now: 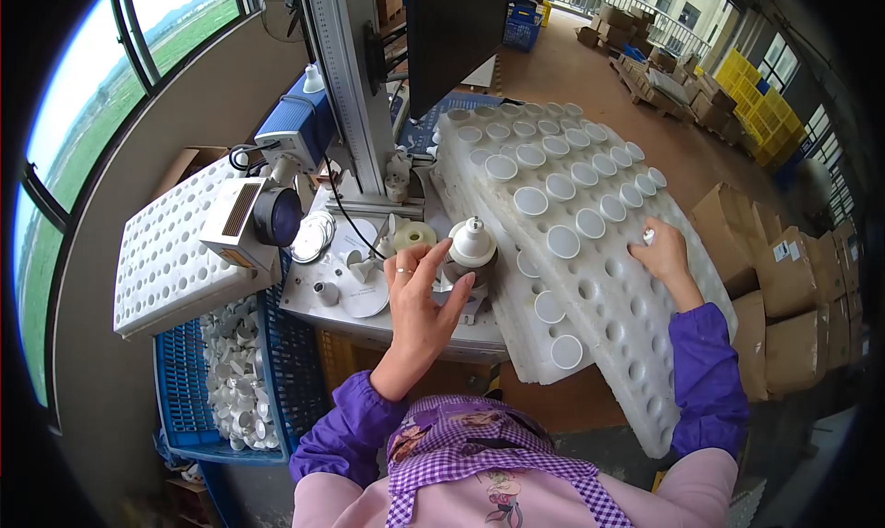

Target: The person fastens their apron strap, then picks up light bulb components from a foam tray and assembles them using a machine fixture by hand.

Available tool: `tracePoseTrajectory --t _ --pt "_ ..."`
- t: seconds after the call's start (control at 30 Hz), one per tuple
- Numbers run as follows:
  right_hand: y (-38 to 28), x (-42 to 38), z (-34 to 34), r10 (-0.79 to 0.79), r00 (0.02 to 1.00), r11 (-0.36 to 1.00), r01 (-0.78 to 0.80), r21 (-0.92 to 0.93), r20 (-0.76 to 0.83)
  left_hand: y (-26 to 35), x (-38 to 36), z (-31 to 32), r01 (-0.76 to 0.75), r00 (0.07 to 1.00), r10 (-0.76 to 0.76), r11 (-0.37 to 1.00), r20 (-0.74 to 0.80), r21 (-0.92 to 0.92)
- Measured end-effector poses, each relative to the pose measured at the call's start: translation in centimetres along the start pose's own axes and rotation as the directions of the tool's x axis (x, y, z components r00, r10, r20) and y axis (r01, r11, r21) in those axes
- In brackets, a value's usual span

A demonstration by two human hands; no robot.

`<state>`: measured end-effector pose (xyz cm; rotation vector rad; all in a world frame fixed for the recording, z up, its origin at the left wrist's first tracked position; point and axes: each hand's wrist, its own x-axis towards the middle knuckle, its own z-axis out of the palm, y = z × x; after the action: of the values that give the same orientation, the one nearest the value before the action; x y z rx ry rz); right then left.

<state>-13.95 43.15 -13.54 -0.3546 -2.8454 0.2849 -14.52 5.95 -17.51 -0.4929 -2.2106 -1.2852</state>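
A white lamp bulb [472, 240] stands base-up on a round holder on the metal workbench [369, 318]. Beside it is my left hand [422, 298], thumb and index finger apart, the fingertips close to the bulb's edge. My right hand [671, 259] is over the upper foam tray [613, 298], fingers pinched round a small white lamp bulb [650, 237] that is mostly hidden by them. Rows of bulbs [563, 241] with round pale faces up fill the far part of this tray. Nearer holes are bare. A lower foam tray [525, 353] sticks out beneath, with several bulbs in it.
A laser head with a dark lens [277, 217] hangs left of the bench from a column [346, 76]. Another white foam tray [175, 252] leans at left above a blue basket [184, 390] of white parts. A dark monitor [456, 40] is ahead; cartons [793, 279] stand at right.
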Motion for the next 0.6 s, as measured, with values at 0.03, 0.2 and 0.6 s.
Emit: tracePoseTrajectory --t 0.03,0.2,0.6 --pt "0.3 -0.3 0.3 -0.046 0.997 0.999 0.046 -0.006 -0.057 0.1 1.0 0.3 0.006 0.999 -0.007 1.000 0.033 0.029" --pt "0.3 -1.2 -1.1 0.017 1.000 0.982 -0.015 0.191 -0.010 -0.9 3.9 2.7 0.022 0.985 -0.032 0.998 0.171 0.060" --pt "-7.0 -3.8 -2.9 -0.230 0.949 0.787 0.310 0.534 -0.214 0.7 1.7 -0.3 0.153 0.980 -0.109 0.948 0.166 -0.279"
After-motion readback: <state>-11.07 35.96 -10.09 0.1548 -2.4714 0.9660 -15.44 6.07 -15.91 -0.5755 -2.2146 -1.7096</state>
